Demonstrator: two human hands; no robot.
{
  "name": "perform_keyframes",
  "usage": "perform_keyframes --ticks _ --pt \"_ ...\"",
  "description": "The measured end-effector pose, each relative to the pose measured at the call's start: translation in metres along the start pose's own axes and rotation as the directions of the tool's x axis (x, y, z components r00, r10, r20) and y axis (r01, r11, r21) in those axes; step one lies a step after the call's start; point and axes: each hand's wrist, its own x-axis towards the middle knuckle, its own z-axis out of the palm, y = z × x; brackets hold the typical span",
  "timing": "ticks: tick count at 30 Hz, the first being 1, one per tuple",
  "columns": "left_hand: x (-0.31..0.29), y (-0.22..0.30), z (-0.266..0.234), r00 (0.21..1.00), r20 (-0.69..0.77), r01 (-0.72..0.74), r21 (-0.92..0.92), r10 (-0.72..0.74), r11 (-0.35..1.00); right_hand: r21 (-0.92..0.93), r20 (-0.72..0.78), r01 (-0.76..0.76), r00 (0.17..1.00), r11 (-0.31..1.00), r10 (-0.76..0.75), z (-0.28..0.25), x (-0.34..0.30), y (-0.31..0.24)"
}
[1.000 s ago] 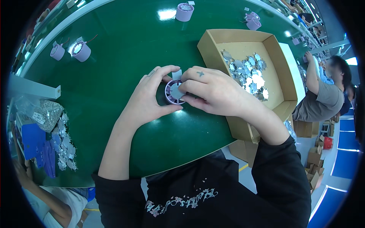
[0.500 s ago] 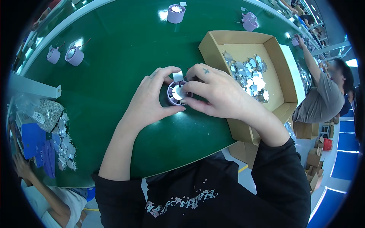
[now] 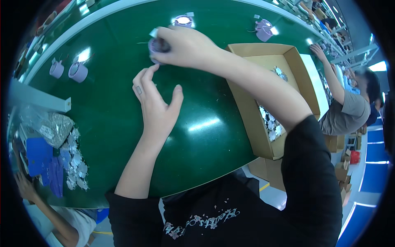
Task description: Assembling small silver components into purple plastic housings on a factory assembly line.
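While my right hand (image 3: pixel 185 45) reaches far out over the green table (image 3: pixel 107 119), its fingers are clamped around a small lilac round part (image 3: pixel 158 44); my left hand (image 3: pixel 156 105) rests open, fingers apart, just below it.

Long green conveyor belt (image 3: pixel 107 115) with a pale edge rail (image 3: pixel 53 53), curving across the whole view. Glare patches from overhead lamps (image 3: pixel 203 123) on its glossy surface. Open cardboard box (image 3: pixel 263 82) at the right edge of the belt, more cartons (image 3: pixel 341 164) stacked beyond on a grey floor (image 3: pixel 271 193) with a yellow line. Blue floor areas (image 3: pixel 372 160) far right. Co-worker (image 3: pixel 349 107) seated at the belt's right side.
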Motion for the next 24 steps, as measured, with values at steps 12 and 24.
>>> perform_keyframes --ticks 12,24 --pt "0.0 -0.001 -0.008 0.989 0.144 0.028 0.009 -0.029 1.0 -0.288 0.076 -0.13 0.984 0.949 0.158 -0.006 0.061 0.059" --pt "0.009 0.005 0.003 0.985 0.162 0.063 0.015 -0.065 0.998 -0.415 -0.058 -0.688 0.673 0.595 0.737 -0.116 -0.076 0.27"
